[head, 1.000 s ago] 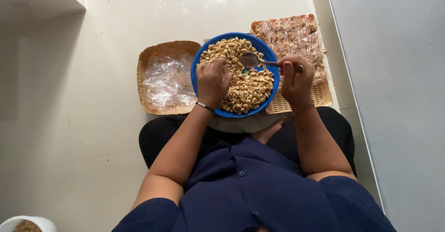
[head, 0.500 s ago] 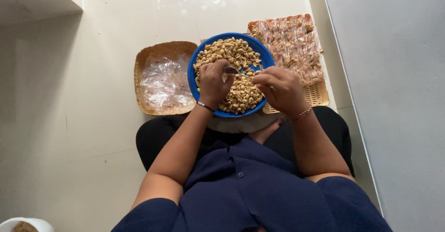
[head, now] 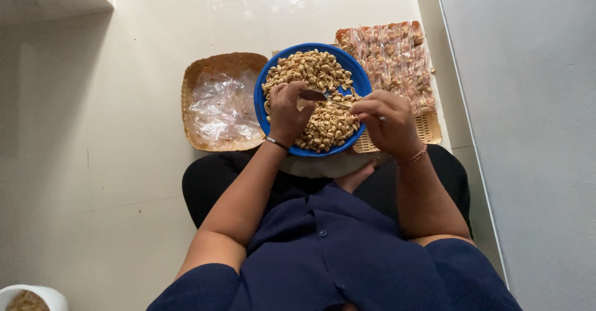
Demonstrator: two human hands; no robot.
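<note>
While the person sits on the pale tiled floor, a blue bowl heaped with peanuts rests on the lap, directly ahead of the torso. Left hand is over the bowl's near-left part, fingers curled together; it appears to pinch something small and clear above the peanuts, but what it holds cannot be told for certain. Right hand sits over the bowl's right rim, grip clamped on the handle of a metal spoon; the spoon's bowl end points left and lies just beside the left hand's fingertips, above the peanuts. A thin bracelet shows on each wrist. Left of the bowl, a woven tray holds a loose pile of empty clear plastic bags. Right of and behind the bowl, a second woven tray carries rows of filled small packets, partly covered by the bowl's rim. A white container sits at the lower-left corner, contents brownish, unclear.
</note>
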